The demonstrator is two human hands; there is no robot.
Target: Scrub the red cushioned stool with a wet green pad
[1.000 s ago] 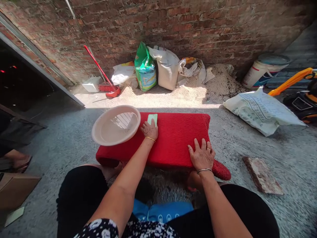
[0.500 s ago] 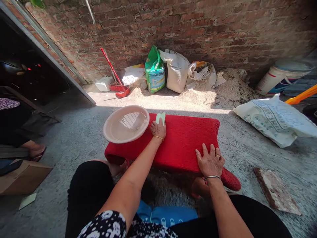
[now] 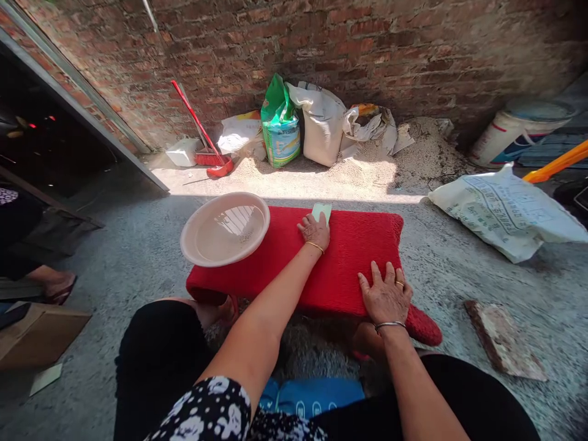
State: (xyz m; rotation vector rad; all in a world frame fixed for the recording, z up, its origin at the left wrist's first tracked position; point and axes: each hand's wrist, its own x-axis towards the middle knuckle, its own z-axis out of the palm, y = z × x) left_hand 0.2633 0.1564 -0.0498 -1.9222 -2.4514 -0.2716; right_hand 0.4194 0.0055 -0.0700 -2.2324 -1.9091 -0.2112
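A bench-like surface with a fuzzy red cover (image 3: 362,236) stands in front of my knees. Toward its far edge, my left hand (image 3: 315,231) grips a pale green flat rectangular piece (image 3: 322,212) against the cover; my palm hides the near part of it. On the near right end, my right hand (image 3: 386,295) rests flat with its fingers spread and nothing in it. A pinkish round basin (image 3: 225,229) with water in it sits on the cover's left end, apart from my left hand.
Several sacks, such as a green bag (image 3: 281,131), lean on the brick wall, with a red broom and dustpan (image 3: 215,162) beside them. A white sack (image 3: 500,208) and a brick slab (image 3: 505,340) lie right. A cardboard box (image 3: 43,334) and another person's foot (image 3: 59,285) are left.
My left hand has slid to the right along the red cover with the pale green piece. My right hand stays flat in its place, while the whole view has shifted slightly.
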